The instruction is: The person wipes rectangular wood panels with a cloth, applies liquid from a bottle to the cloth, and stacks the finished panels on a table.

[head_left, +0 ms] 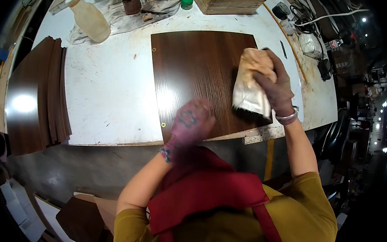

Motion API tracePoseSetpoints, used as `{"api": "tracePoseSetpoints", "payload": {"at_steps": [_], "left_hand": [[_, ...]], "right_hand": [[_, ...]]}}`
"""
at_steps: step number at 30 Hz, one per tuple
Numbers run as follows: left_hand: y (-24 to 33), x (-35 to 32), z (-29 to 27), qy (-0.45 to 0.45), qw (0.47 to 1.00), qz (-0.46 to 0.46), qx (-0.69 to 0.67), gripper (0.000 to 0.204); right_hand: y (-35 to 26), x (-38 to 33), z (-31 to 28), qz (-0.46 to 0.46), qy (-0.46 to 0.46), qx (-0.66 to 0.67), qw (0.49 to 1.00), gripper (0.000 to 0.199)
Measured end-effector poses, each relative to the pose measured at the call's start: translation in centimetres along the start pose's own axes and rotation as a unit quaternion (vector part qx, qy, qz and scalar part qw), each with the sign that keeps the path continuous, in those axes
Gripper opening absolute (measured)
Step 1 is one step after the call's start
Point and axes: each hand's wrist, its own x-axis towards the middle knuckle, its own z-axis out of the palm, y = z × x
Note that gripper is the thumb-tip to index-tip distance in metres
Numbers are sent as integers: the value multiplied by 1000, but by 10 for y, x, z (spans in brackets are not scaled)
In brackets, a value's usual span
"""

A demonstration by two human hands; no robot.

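A dark brown wood-grain panel (196, 72) lies flat on the white tabletop in front of me, with small brass-coloured rings near its left edge. My right hand (277, 84), in a dark mauve glove, is closed round a folded cream and white cloth (253, 80) at the panel's right side. The cloth hangs down over the panel's surface near the front right corner. Over the panel's front left part is my left hand (192, 118), in a pinkish-purple patterned glove. Motion blurs its fingers, so their pose and whether they touch the panel are unclear.
A stack of similar brown panels (40, 98) stands at the table's left. Farther back are a cloudy plastic bottle (89, 19), a stained rag (113, 14) with a brown cup (132, 3), a green-lidded jar (187, 3) and a wooden box (227, 3). Cables (310, 21) lie far right.
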Motion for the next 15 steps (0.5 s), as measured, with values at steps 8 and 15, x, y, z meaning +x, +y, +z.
{"api": "tracePoseSetpoints", "payload": {"at_steps": [8, 15], "left_hand": [[2, -22, 20, -9, 990, 127, 56, 41], [-3, -19, 17, -46, 990, 121, 58, 45]], "right_hand": [[32, 39, 115, -341, -127, -455, 812, 11], [20, 11, 107, -247, -252, -506, 787, 30]]}}
